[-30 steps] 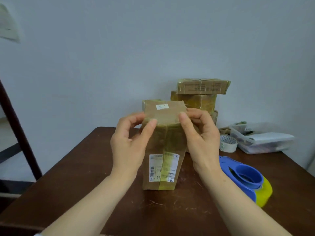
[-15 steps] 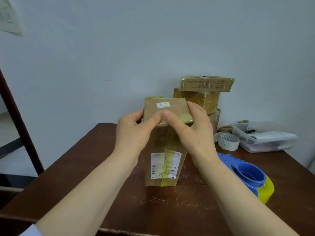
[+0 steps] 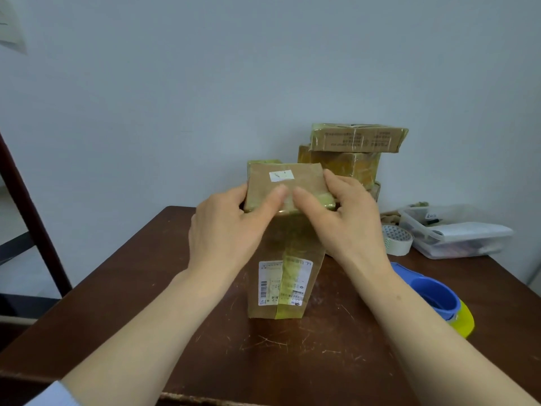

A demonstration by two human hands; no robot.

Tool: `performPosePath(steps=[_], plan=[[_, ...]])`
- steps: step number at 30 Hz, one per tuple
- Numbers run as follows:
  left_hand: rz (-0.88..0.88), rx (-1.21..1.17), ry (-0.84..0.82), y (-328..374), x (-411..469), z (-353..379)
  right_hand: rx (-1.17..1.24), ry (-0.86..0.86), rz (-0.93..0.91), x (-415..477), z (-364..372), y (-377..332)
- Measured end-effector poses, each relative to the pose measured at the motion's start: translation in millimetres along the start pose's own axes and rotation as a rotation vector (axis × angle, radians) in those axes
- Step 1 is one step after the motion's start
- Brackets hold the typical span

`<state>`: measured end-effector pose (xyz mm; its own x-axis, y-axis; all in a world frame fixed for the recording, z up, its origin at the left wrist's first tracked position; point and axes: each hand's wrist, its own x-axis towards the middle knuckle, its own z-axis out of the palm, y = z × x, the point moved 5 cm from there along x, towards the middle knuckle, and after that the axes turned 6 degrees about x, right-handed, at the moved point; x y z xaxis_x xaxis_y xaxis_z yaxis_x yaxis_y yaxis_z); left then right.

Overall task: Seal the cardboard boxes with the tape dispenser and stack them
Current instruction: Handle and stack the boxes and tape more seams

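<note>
Two-handed grip on upright brown taped cardboard box.
Left hand, right hand clasp its top; box stack stands behind-right.

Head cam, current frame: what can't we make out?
1. Head view: the near top edge of the upright box is covered by the thumbs of the left hand and right hand, so the tape end there is unseen.
2. The bottom of the stack is hidden behind the upright box and right hand.
3. The tape dispenser is partly behind the right forearm.
4. The shipping label print is too small to read.
</note>
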<state>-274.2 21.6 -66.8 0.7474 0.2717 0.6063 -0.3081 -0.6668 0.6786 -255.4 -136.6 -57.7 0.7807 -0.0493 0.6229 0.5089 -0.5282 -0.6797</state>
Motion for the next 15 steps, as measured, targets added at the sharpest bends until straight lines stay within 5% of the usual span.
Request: performPosePath(steps=[8, 12, 15], plan=[[-0.101, -0.126, 0.005, -15, 5, -3, 0.311, -0.030, 0.106, 5, -9, 19], [-0.016, -0.052, -0.027, -10, 1, 1, 0.159, -0.002, 0.014, 3, -5, 13], [-0.085, -0.063, 0.007, -20, 4, -2, 0.462, -0.067, 0.158, 3, -5, 27]])
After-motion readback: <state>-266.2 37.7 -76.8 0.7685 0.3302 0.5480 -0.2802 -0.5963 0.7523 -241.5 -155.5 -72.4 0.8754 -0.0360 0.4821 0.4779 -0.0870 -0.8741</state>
